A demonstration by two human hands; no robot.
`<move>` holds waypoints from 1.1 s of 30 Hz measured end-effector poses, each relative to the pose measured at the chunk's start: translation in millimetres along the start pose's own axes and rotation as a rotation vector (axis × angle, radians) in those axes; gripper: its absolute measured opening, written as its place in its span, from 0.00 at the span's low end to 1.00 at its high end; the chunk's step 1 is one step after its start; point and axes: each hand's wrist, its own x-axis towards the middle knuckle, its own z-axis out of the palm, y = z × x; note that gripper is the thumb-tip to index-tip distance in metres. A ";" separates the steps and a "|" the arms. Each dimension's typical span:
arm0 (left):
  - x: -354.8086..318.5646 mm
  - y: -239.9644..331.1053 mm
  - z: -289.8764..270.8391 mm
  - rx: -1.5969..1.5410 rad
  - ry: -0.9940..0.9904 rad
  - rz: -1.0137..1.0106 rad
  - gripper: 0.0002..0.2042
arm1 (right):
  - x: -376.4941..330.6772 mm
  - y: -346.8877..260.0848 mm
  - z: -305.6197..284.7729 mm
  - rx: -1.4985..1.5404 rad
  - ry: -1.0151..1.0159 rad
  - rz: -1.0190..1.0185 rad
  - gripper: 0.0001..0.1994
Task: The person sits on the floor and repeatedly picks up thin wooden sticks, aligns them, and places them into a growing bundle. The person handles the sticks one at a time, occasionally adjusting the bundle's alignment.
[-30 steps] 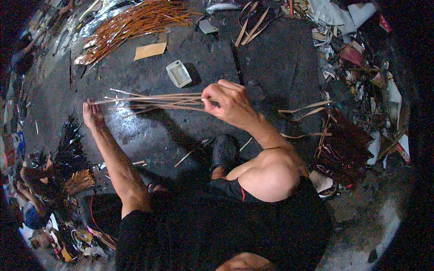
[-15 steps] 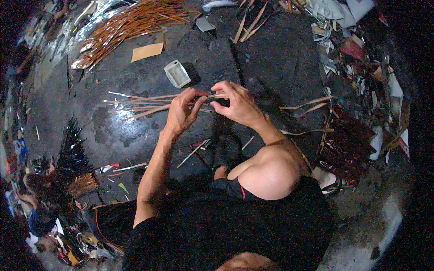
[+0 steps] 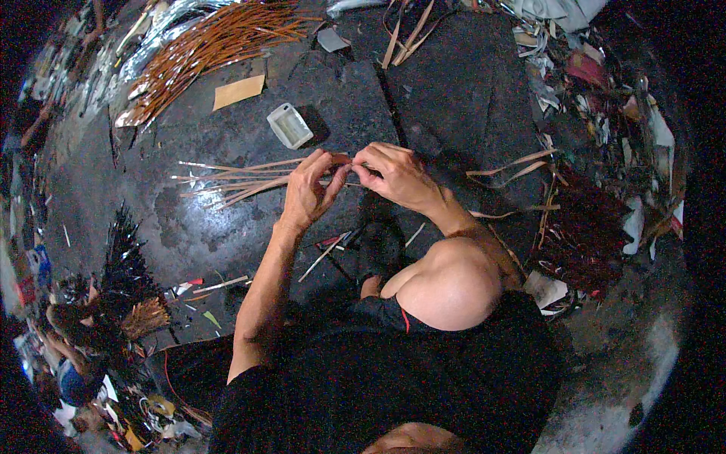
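Several thin, flat brown strips (image 3: 249, 179) fan out to the left over the dark floor. My left hand (image 3: 308, 189) is closed around them near their right end. Close beside it, my right hand (image 3: 399, 178) has thumb and fingers pinched together at that same end, almost touching my left fingertips. The exact spot where both hands meet the strips is mostly hidden by my fingers. Just beyond my left hand stands a small whitish plastic tray (image 3: 290, 126).
Bundled orange-brown strands (image 3: 219, 45) lie at the far left, near a tan rectangular card (image 3: 239, 92). Loose strips (image 3: 514, 168) and a dark red bundle (image 3: 586, 227) are at right. A black bristly bundle (image 3: 125, 253) lies left. Scraps line both sides; my bare knee (image 3: 446, 284) is near.
My right fingers have closed from a wider grip into a pinch against the strips' end, nearer my left fingertips. The view has shifted slightly; the strips remain in my left hand.
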 end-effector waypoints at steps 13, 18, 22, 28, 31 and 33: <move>7.1 -15.2 -27.7 0.098 -0.076 -0.011 0.04 | -6.3 -4.0 -12.4 -0.015 0.236 0.113 0.07; 1.7 -27.2 -19.6 0.024 -0.083 -0.111 0.06 | -7.8 14.5 -6.5 0.160 0.010 0.255 0.05; -5.2 -51.1 -72.9 0.025 -0.125 -0.407 0.06 | -13.9 58.8 -57.9 0.068 0.030 0.323 0.05; -62.8 -140.0 -114.0 0.049 -0.030 -0.598 0.12 | -28.3 165.7 -58.8 -0.046 -0.071 0.464 0.12; -68.2 -125.3 -110.0 0.295 -0.002 -0.538 0.15 | 2.9 242.7 -33.4 -0.196 0.087 0.437 0.15; -71.1 -130.2 -104.7 0.196 0.032 -0.563 0.17 | 25.1 302.9 -20.3 -0.379 0.139 0.435 0.15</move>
